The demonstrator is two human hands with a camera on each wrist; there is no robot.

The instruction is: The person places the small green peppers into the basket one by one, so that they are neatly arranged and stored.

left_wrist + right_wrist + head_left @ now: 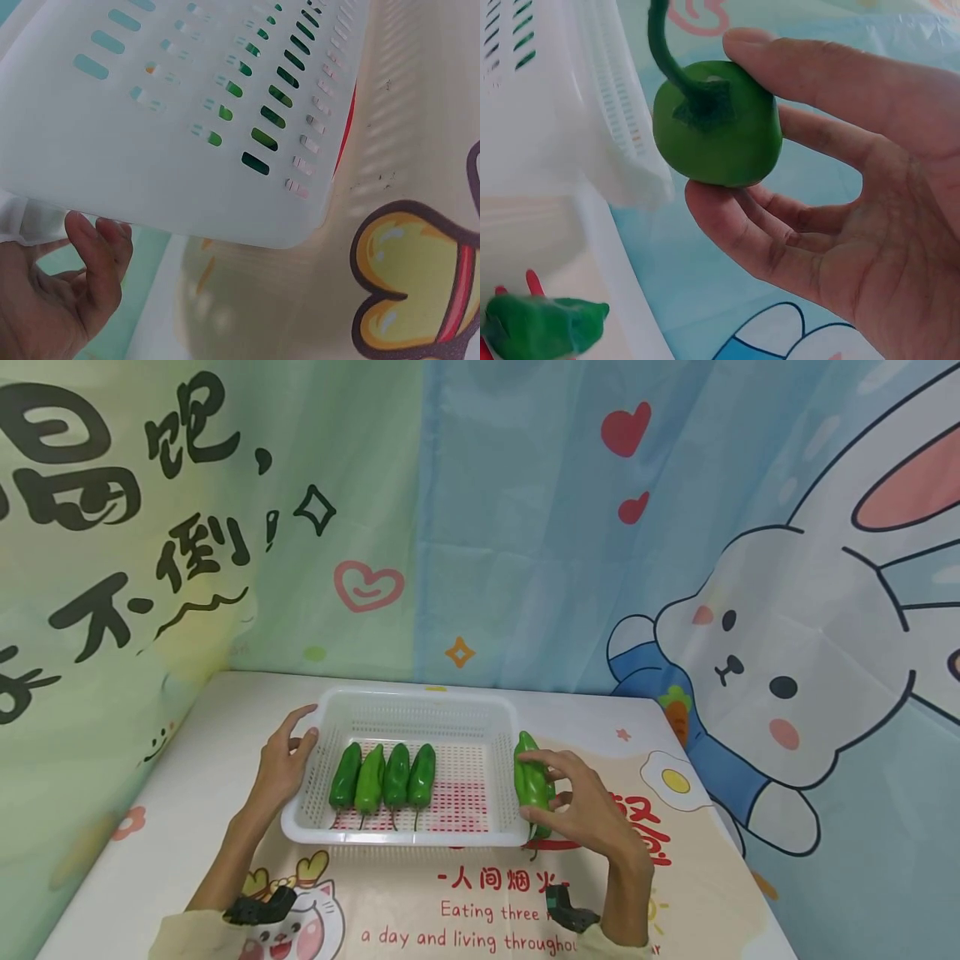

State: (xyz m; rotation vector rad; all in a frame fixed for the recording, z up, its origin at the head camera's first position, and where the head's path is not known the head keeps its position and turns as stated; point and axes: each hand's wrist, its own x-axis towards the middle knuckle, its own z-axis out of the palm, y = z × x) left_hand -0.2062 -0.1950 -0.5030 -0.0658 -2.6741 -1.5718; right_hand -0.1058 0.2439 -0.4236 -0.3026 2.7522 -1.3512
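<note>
My right hand point(588, 802) pinches a green pepper point(716, 131) between thumb and fingers, just outside the basket's right edge. Its curved stem points toward the camera in the right wrist view. Below it, a second green pepper point(547, 326) lies on the table, mostly hidden by the held one in the head view. A white slotted plastic basket point(420, 839) stands on the table, with several green peppers point(396, 777) lined up in its left half, stems toward me. At the basket's left rim my left hand point(281, 764) holds the edge with bent fingers.
The basket's right half shows its slotted floor point(461, 785). A printed mat point(480, 889) with lettering and cartoon figures covers much of the white table point(195, 760). Behind stands a patterned cloth backdrop point(517, 593) with a large rabbit. Each wrist wears a dark device.
</note>
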